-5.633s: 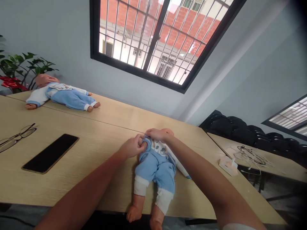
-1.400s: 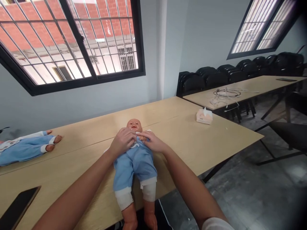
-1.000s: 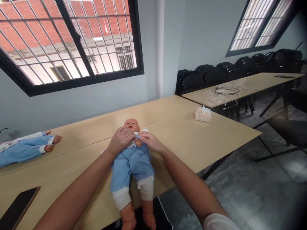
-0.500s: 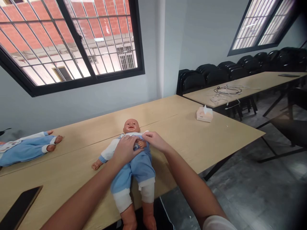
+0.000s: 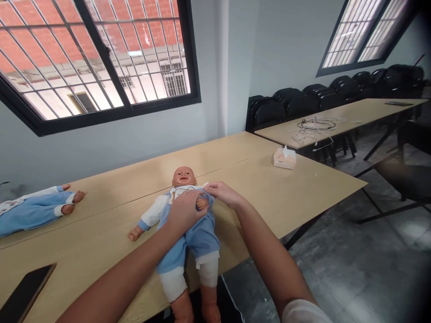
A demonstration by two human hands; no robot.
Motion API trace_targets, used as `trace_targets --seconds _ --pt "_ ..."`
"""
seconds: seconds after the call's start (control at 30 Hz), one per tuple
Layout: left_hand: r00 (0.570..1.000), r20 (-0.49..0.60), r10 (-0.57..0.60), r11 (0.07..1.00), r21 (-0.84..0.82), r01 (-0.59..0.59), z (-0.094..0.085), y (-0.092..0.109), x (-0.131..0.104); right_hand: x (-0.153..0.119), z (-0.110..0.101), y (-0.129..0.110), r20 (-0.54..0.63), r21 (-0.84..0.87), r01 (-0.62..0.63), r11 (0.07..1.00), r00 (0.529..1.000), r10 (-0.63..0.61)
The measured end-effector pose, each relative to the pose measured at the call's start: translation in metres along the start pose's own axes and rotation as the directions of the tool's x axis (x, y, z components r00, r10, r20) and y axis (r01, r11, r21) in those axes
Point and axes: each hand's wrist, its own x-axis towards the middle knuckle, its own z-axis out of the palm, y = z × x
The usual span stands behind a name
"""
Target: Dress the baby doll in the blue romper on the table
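Observation:
A baby doll (image 5: 202, 233) in blue and white clothes lies face up on the wooden table (image 5: 249, 197), its lower legs over the front edge. My left hand (image 5: 187, 210) lies across the doll's chest, its fingers closed around the doll's sleeve and arm, with the small doll hand showing beside the thumb. At the doll's shoulder, my right hand (image 5: 222, 193) pinches the white and blue cloth of its clothes. The doll's other arm is stretched out on the table.
A second doll (image 5: 33, 213) lies at the far left. A dark phone (image 5: 25, 291) is at the front left. Further right are a tissue box (image 5: 284, 159), another table (image 5: 363, 113) with cables (image 5: 316, 125), and black chairs (image 5: 269, 112).
My left hand has shifted slightly right across the doll's chest, uncovering more of the printed front. My right hand has moved slightly right, still at the shoulder. The view has shifted a little.

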Motion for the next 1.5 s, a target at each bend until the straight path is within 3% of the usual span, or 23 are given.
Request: trace_targets --seconds 0.23,0.4,0.53,0.77,0.9,0.97,1.03,1.13,1.2,1.27,1.4,1.5 --pt "0.994 0.085 0.070 0.992 0.099 -0.078 -0.006 -0.001 0.000 -0.004 -0.014 -0.001 0.134 -0.029 -0.040 0.999 0.990 0.043" --pt "0.992 0.061 0.112 0.988 0.099 -0.118 -0.004 -0.005 -0.002 -0.003 -0.011 0.001 0.140 -0.042 0.033 0.999 0.990 -0.027" --pt "0.989 0.060 0.133 0.986 0.096 -0.138 -0.005 -0.009 -0.003 -0.003 -0.012 0.003 0.135 -0.056 0.022 0.998 0.991 -0.014" --pt "0.990 -0.024 0.141 0.986 0.097 -0.138 -0.011 -0.023 -0.006 -0.011 -0.009 -0.007 0.272 -0.024 -0.067 0.997 0.960 0.071" --pt "0.989 -0.051 0.136 0.985 0.117 -0.129 -0.014 -0.031 -0.008 -0.013 -0.011 -0.011 0.363 -0.151 -0.028 0.988 0.928 0.082" --pt "0.989 -0.059 0.139 0.985 0.114 -0.132 -0.016 -0.034 -0.009 -0.011 -0.010 -0.009 0.260 -0.318 0.070 0.945 0.965 0.016" --pt "0.986 -0.060 0.153 0.983 0.112 -0.146 -0.017 -0.034 -0.010 -0.006 -0.004 -0.003 0.041 -0.548 0.150 0.823 0.987 -0.152" --pt "0.984 -0.057 0.167 0.980 0.115 -0.160 -0.018 -0.033 -0.010 0.001 0.010 0.006 -0.127 -0.754 0.186 0.629 0.899 -0.419" --pt "0.985 -0.056 0.164 0.981 0.115 -0.157 -0.019 -0.032 -0.011 0.003 0.018 0.010 -0.139 -0.766 0.224 0.602 0.857 -0.496" --pt "0.987 -0.046 0.157 0.982 0.114 -0.151 -0.019 -0.031 -0.011 0.003 0.021 0.010 -0.130 -0.705 0.269 0.657 0.861 -0.491" --pt "0.990 -0.016 0.142 0.985 0.100 -0.140 -0.019 -0.030 -0.014 0.000 0.017 0.006 0.049 -0.378 0.310 0.873 0.948 -0.315" --pt "0.990 -0.006 0.141 0.985 0.102 -0.140 -0.018 -0.031 -0.015 0.000 0.016 0.006 0.073 -0.311 0.298 0.903 0.954 -0.290"
